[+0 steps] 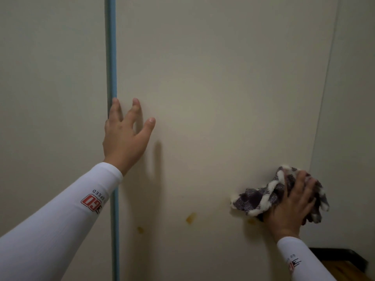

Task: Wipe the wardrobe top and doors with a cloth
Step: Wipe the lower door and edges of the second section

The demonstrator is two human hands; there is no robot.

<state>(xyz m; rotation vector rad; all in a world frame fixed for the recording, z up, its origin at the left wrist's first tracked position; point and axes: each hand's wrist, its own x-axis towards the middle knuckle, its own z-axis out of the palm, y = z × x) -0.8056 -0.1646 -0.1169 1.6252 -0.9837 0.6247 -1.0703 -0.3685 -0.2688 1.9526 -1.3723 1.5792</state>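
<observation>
The right hand presses the bunched cloth against the wardrobe door near its right edge. Its fingers appear curled into the fabric, though blur limits certainty. Yellow stains lie left of and slightly below the cloth, with nothing between. Farther up, the left hand rests spread on the door beside the blue strip.

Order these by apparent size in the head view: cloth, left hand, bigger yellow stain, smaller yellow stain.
1. cloth and left hand: about alike, not ranked; the right hand covers part of the cloth.
2. bigger yellow stain.
3. smaller yellow stain.
</observation>
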